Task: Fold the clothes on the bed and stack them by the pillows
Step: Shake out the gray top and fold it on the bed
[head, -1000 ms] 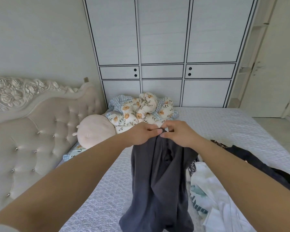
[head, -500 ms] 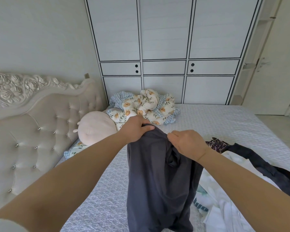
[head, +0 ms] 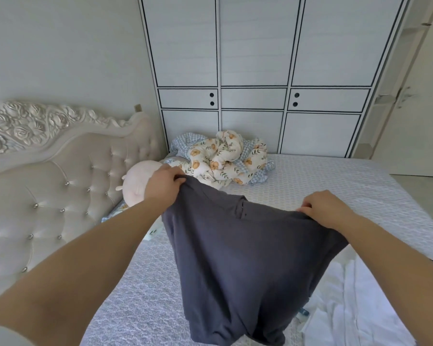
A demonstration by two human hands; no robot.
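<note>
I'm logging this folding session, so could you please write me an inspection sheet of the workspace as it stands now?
Surface: bed with a pale patterned cover, bare towards the wardrobe.
Job's things: dark grey garment held up spread, hanging over the bed; white clothes crumpled at lower right.
Clutter: floral quilt bundled at the far corner; round pink cushion by the headboard.
Grippers: left hand and right hand each grip the garment's top edge, set apart.
Cables: nothing seen.
Surroundings: tufted headboard at left, white wardrobe behind, door at right.
</note>
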